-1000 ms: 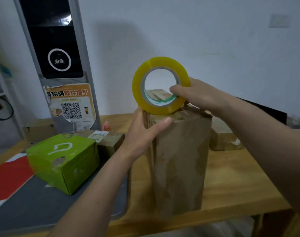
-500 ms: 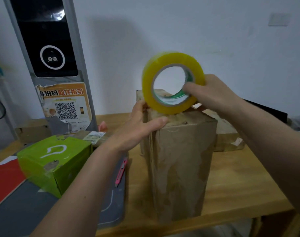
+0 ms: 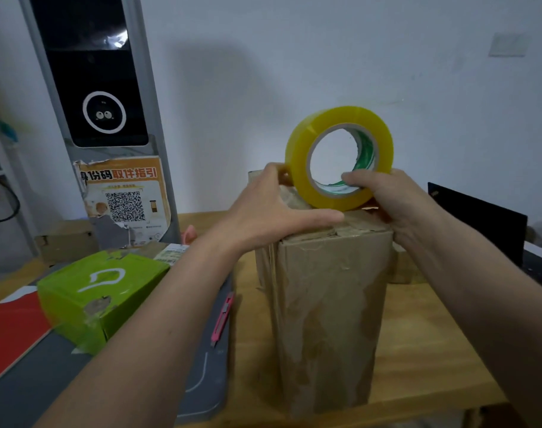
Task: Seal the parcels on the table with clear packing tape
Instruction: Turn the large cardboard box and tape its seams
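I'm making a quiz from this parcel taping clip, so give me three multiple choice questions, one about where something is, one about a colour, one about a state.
1. Where is the pink utility knife?
A. on the grey mat left of the tall parcel
B. on top of the parcel
C. in the right hand

2. What colour is the small box on the left?
A. blue
B. green
C. white

3. What is the right hand doing?
A. resting flat on the table
B. holding the knife
C. gripping the tape roll

Answers: 1 A, it lies on the grey mat; 2 B, its faces are bright green; 3 C, a finger hooks through the roll's core above the tall parcel.
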A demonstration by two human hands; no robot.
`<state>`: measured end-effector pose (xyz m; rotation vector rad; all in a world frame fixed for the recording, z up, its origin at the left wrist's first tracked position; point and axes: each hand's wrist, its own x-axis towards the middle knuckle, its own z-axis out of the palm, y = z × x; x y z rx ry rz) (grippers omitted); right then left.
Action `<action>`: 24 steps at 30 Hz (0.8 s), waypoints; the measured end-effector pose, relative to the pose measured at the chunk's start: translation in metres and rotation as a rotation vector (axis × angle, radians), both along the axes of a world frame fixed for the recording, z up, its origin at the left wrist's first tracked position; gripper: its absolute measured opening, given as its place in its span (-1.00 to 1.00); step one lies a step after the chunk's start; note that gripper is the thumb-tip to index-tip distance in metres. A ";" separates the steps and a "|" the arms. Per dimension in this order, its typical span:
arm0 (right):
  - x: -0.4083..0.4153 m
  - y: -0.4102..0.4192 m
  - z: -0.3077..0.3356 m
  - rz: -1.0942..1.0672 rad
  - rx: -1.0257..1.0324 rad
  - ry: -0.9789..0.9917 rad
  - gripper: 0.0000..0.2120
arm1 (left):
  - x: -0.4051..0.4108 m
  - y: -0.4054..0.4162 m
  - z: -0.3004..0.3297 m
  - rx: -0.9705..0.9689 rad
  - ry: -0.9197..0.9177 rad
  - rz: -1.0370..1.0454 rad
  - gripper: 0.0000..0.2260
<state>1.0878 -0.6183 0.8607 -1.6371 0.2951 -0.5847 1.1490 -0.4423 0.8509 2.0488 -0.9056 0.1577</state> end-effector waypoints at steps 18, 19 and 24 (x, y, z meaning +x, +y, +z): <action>-0.020 -0.049 0.002 -0.057 0.220 -0.126 -0.58 | 0.007 -0.007 0.007 0.180 0.171 -0.139 0.22; -0.019 -0.052 -0.003 -0.042 0.261 -0.131 -0.58 | 0.006 -0.008 0.007 0.174 0.171 -0.141 0.20; -0.016 -0.050 -0.015 -0.007 0.444 -0.210 -0.51 | 0.001 -0.009 0.009 0.177 0.167 -0.140 0.15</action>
